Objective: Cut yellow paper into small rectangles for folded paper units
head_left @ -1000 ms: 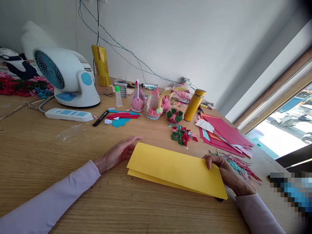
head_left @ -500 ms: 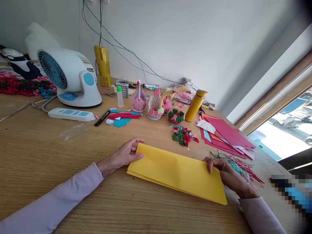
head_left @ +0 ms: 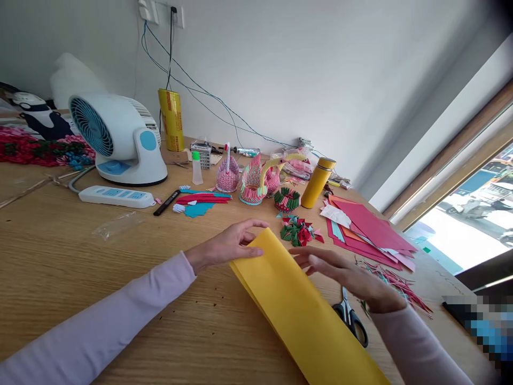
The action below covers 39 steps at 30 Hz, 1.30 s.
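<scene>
Scissors (head_left: pixel 351 318), paper strips (head_left: pixel 401 286) crowd the yellow sheet's (head_left: pixel 296 305) right.

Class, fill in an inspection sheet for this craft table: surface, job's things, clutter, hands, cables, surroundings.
Surface: wooden table, flat.
Job's things: folded yellow paper lying slantwise; scissors beside it.
Clutter: origami swans, yellow flask, red paper sheets, paper strips, desk fan.
Hands: left hand on the paper's far end, grip unclear; right hand open above the paper.
Cables: power strip on the table; wires hanging down the wall.
Surroundings: white wall, window at right.
</scene>
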{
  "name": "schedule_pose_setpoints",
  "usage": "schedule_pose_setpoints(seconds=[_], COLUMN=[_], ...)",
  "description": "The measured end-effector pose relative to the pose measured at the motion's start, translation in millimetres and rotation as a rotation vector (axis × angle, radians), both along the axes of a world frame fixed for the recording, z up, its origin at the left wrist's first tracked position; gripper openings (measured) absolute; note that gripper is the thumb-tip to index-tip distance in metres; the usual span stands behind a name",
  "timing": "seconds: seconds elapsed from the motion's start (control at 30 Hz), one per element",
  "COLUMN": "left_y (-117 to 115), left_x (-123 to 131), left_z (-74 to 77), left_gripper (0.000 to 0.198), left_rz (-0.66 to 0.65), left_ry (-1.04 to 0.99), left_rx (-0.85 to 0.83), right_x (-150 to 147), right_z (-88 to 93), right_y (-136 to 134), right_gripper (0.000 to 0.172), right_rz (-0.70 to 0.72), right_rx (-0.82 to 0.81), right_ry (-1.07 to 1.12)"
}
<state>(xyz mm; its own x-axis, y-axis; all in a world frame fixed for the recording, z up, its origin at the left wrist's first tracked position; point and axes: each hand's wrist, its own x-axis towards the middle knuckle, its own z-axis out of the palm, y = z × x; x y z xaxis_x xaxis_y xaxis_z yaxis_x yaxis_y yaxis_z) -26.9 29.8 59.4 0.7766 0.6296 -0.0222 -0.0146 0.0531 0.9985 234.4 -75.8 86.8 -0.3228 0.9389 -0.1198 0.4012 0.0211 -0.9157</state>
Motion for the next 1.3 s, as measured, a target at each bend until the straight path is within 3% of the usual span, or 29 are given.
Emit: schedule_pose_setpoints(seconds=[0.07,0.17,0.23,0.33,0.47,0.67,0.77,1.07,1.3], left_y=[-0.1,-6.9,-16.7,-36.2,-57.1,-65.8,-65.0,-62.2,-65.2], left_x=[14.3,27.8,32.8,39.2,49.0,51.8,51.4,51.0,48.8], left_z=[6.9,9.7,3.4,-13.7,-27.7,-17.6,-16.4,-14.0,-7.7], left_gripper=[0.066,0.051,0.038,0.031,0.029,0.028,0.028,0.029,0.032], left_rz=[0.046,0.340,0.439,0.341,0.357,0.424,0.475,0.582,0.567], left_ry=[-0.068,-0.241,-0.375,-0.477,-0.539,-0.492,-0.463,-0.406,-0.395], left_rx=[-0.008,-0.123,-0.222,-0.338,-0.437,-0.360,-0.270,-0.086,-0.090], right_x=[-23.6,-37.4,-38.9,-42.7,-53.4,-55.2,-54.4,-65.8,-66.9], right_z=[-3.4,-10.2,-15.0,-22.5,-29.1,-33.4,-34.8,-24.0,-23.2], right_y=[14.3,27.1,31.3,33.2,30.8,29.0,28.1,16.8,10.3], right_gripper=[0.034,0.036,0.035,0.033,0.033,0.040,0.041,0.042,0.039], right_rz=[-0.023,-0.089,-0.168,-0.245,-0.286,-0.341,-0.362,-0.325,-0.311], right_rx=[-0.118,-0.215,-0.191,-0.134,-0.059,0.155,0.207,0.116,0.068], right_ry=[0.133,0.371,0.467,0.504,0.416,0.061,-0.004,0.235,0.327])
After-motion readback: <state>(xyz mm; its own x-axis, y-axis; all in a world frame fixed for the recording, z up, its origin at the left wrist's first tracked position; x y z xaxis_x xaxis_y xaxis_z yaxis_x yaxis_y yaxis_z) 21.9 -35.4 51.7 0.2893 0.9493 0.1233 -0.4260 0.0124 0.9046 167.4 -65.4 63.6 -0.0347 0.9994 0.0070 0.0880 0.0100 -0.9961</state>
